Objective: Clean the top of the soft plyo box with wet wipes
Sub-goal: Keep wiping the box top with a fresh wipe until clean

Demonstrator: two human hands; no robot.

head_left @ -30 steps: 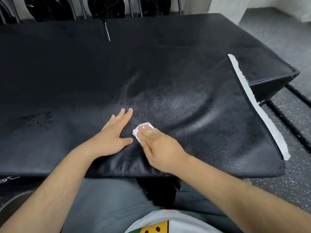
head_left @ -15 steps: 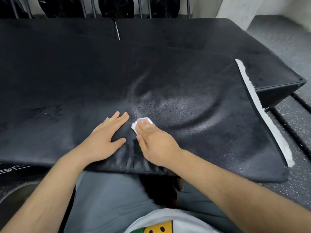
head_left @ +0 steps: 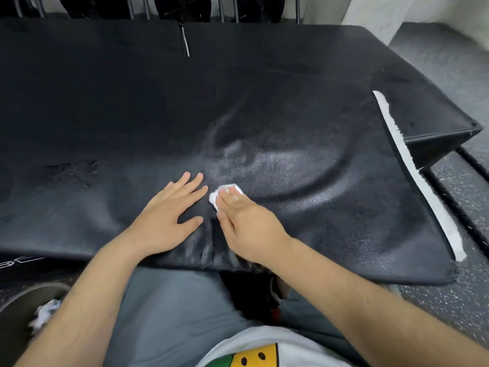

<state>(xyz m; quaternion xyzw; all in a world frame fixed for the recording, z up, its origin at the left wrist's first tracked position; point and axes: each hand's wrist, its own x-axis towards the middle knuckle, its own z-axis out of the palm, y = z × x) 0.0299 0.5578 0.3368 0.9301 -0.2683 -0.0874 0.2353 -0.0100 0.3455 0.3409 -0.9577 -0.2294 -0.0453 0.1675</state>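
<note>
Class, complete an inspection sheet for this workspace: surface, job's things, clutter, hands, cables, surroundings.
Surface: black plyo box top, dented, shiny patch beyond the hands.
Job's things: white wet wipe bunched under the right fingertips.
Clutter: crumpled white material in a round container, lower left.
Hands: left hand flat on the box; right hand presses the wipe with straight fingers.
Cables: one thin grey line at the far edge; cable or rod, cannot tell.
Surroundings: white strip along the cover's right edge; speckled floor; dark discs behind.
</note>
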